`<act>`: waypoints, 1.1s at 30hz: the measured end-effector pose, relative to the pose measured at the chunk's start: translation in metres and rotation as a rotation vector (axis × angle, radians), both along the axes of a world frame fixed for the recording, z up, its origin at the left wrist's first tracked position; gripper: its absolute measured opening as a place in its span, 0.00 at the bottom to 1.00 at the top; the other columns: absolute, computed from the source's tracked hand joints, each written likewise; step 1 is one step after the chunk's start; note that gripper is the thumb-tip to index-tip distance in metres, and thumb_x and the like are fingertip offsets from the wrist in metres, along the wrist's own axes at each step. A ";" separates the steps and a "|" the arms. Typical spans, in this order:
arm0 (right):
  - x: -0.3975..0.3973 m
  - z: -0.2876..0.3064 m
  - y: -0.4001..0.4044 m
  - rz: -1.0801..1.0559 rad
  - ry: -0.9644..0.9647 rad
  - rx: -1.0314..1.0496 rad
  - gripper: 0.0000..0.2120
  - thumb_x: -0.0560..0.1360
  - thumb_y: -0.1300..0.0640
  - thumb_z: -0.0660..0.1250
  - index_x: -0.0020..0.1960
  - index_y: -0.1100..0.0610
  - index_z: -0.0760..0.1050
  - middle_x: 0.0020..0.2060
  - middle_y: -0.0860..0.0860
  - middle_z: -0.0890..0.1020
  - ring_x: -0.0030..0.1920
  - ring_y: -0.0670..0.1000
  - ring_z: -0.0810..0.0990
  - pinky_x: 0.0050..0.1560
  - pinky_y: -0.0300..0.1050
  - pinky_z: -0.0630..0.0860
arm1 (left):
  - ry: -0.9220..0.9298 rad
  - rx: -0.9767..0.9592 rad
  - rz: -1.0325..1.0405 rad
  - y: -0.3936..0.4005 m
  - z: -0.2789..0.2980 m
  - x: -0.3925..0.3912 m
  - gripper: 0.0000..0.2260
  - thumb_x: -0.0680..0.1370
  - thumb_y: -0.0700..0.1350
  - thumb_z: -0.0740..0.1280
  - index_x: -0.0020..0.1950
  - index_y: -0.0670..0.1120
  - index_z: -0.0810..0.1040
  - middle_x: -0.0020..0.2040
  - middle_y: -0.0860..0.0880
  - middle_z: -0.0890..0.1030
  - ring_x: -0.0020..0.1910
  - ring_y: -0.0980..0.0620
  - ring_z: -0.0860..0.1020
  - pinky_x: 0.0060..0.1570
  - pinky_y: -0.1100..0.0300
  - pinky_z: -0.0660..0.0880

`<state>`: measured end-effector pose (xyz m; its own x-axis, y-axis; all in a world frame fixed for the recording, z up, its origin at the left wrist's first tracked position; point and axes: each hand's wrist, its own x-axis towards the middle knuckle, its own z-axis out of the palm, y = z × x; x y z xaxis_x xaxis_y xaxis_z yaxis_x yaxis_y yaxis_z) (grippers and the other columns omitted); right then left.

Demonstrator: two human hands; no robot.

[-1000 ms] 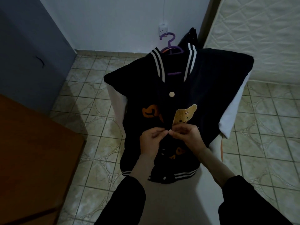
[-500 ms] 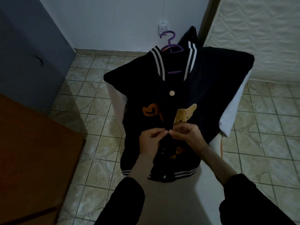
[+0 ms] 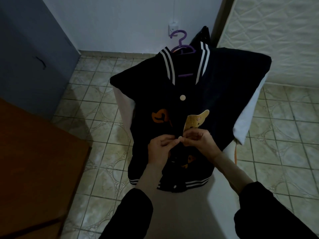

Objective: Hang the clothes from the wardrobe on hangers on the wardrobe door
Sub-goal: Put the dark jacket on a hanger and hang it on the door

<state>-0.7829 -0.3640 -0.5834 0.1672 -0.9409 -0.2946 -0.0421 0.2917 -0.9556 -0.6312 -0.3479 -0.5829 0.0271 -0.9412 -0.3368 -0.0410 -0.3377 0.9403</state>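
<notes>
— Both hands pinch the jacket [image 3: 203,94] front at its middle: the left hand [image 3: 161,149] and right hand [image 3: 201,144] meet fingertip to fingertip on the closing edge, just under the yellow patch [image 3: 196,119].

— Where does the jacket lie?

— Flat on a white surface [image 3: 189,213], front up, with a purple hanger [image 3: 183,47] inside its collar and the hook sticking out past the top. One snap [image 3: 182,97] below the collar is fastened. The white sleeves [image 3: 248,118] fold under at either side, the right one reaching the surface's edge.

— What kind of room is it?

— Dim, with a patterned tile floor [image 3: 96,107] and a pale wall carrying a socket [image 3: 173,29] just behind the hook.

— Any free space around?

— Bare tiles open to the left and right of the surface.

— Anything close by?

— A brown wooden top [image 3: 34,161] stands at the left, apart from the jacket; a grey door [image 3: 31,57] rises behind it. A quilted mattress [image 3: 272,35] leans at the upper right, and a dark garment [image 3: 203,37] pokes up beside the hanger.
</notes>
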 end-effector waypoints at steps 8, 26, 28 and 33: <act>-0.007 -0.001 -0.001 0.033 -0.031 0.040 0.05 0.71 0.69 0.67 0.46 0.63 0.77 0.38 0.54 0.81 0.36 0.42 0.82 0.39 0.33 0.78 | 0.012 -0.011 -0.007 -0.001 0.003 -0.004 0.02 0.72 0.40 0.71 0.42 0.46 0.79 0.38 0.49 0.81 0.39 0.56 0.80 0.42 0.66 0.75; -0.004 -0.004 -0.001 0.004 0.181 -0.049 0.06 0.70 0.64 0.71 0.42 0.55 0.78 0.38 0.50 0.82 0.37 0.43 0.81 0.45 0.37 0.79 | -0.004 -0.007 -0.022 -0.008 -0.003 -0.003 0.02 0.71 0.40 0.72 0.41 0.46 0.81 0.40 0.51 0.82 0.43 0.56 0.80 0.46 0.65 0.76; -0.003 -0.002 -0.003 -0.014 0.307 -0.093 0.05 0.70 0.63 0.72 0.44 0.55 0.79 0.40 0.51 0.83 0.39 0.46 0.81 0.45 0.36 0.78 | -0.059 -0.022 0.012 -0.011 -0.004 0.000 0.02 0.71 0.41 0.73 0.42 0.46 0.81 0.40 0.52 0.82 0.44 0.55 0.80 0.46 0.66 0.76; -0.001 0.017 -0.013 -0.122 0.430 -0.252 0.06 0.71 0.64 0.71 0.48 0.60 0.80 0.41 0.51 0.82 0.37 0.38 0.78 0.42 0.25 0.73 | -0.109 -0.125 0.028 -0.024 0.004 0.014 0.07 0.74 0.37 0.69 0.44 0.49 0.81 0.43 0.53 0.82 0.46 0.57 0.79 0.46 0.70 0.74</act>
